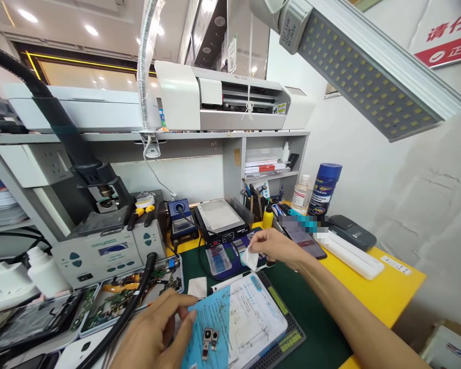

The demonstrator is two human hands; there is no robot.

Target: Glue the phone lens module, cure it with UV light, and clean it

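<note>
My right hand [271,247] pinches a crumpled white wipe [249,259] above the far edge of the booklet. My left hand [157,333] is at the near left, its fingers curled and thumb and forefinger tips close together at the booklet's left corner. Whether anything sits between them I cannot make out. The blue and white booklet [253,318] has dark smudges and lies over a dark mat [288,312] with yellow-green labels. On its blue part rests a small phone camera module [208,339] with two lenses. A folded white pad [197,288] lies just beyond.
A tray of circuit boards [119,292] and a black hose [138,292] are at left, beside a grey soldering station [103,259]. Behind stand a flat heating plate [221,218] and tools. A phone [301,238], spray can [325,189] and lamp [369,77] are at right.
</note>
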